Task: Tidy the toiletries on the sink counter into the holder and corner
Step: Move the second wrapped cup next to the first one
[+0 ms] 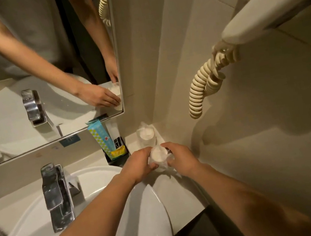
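In the back right corner of the counter (pixel 180 188), between basin rim (pixel 151 191) and side wall, we clamp both hands on a plastic-wrapped cup (pixel 158 155), left hand (pixel 141 165) and right hand (pixel 179 158) either side, mouth facing up, axis upright. A second wrapped cup (pixel 145 135) stands just behind, beside the black holder (pixel 116 160).

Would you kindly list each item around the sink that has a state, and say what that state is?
Left hand: gripping the wrapped cup.
Right hand: gripping the same cup.
Wrapped cup: held between both hands, plastic wrap on.
Second wrapped cup: standing in the counter corner, untouched.
Black holder: holding packets upright.
Blue packet: upright in the holder.
Faucet: no water running.
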The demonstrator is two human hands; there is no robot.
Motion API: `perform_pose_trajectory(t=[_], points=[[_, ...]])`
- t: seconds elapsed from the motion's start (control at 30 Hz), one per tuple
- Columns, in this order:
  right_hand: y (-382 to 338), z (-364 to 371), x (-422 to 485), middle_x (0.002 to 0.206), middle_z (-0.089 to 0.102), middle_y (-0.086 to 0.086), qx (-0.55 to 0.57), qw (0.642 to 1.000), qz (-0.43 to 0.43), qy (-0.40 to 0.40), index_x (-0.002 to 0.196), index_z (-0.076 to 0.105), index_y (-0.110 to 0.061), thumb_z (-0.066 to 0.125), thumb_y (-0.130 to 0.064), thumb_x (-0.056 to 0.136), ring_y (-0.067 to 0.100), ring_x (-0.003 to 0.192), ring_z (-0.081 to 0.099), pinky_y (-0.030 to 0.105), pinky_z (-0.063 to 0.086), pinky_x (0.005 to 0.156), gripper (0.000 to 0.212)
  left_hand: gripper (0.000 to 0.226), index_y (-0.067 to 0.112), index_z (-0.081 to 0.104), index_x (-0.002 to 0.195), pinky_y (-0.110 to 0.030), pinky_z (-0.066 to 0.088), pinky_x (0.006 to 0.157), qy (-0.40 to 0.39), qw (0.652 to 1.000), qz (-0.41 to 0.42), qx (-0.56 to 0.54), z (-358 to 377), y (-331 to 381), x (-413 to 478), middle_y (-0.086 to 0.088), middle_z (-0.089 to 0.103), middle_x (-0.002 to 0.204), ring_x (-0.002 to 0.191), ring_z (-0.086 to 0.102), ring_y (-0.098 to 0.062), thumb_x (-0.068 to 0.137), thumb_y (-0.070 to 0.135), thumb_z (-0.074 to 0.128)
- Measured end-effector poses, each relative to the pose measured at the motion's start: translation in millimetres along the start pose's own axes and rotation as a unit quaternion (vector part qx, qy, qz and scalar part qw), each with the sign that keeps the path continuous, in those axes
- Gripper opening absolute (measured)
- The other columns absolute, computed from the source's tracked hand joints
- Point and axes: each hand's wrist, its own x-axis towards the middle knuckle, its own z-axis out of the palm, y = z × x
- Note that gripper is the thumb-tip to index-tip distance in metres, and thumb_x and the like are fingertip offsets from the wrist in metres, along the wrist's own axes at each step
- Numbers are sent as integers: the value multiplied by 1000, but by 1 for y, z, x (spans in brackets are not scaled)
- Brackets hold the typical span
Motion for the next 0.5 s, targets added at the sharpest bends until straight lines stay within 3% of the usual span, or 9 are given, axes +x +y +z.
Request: perform_pose_trajectory(t=[0.13, 0.27, 0.4, 0.5], points=[[5, 8, 16, 114, 68, -1, 21, 1000, 18, -1, 129, 63, -25, 60, -3, 83, 16, 99, 60, 24, 46, 88, 51, 52, 26, 61, 131, -38, 51, 96, -11, 1000, -9, -9, 4, -10, 17, -2, 70, 127, 115, 65, -25, 82, 31, 79], [7, 12, 26, 106, 66, -6, 50, 998, 25, -3, 126, 64, -25, 63, -13, 82, 19, 98, 63, 28, 49, 87, 46, 51, 25, 60, 132, -41, 51, 98, -20, 1000, -18, -5, 8, -16, 30, -5, 69, 128, 115, 64, -27, 85, 29, 78], [9, 16, 32, 100, 66, -8, 59, 998, 25, -10, 123, 64, -28, 64, -15, 81, 15, 89, 65, 9, 46, 66, 44, 51, 23, 58, 133, -43, 51, 97, -27, 999, -23, 7, 11, -22, 36, -7, 69, 127, 115, 64, -29, 85, 30, 77], [10, 17, 36, 100, 68, -6, 60, 998, 31, -16, 124, 63, -28, 64, -14, 84, 15, 87, 66, 12, 46, 64, 42, 51, 22, 57, 133, -44, 51, 98, -31, 999, -31, 12, 14, -25, 39, -8, 69, 127, 115, 64, -29, 86, 31, 76]])
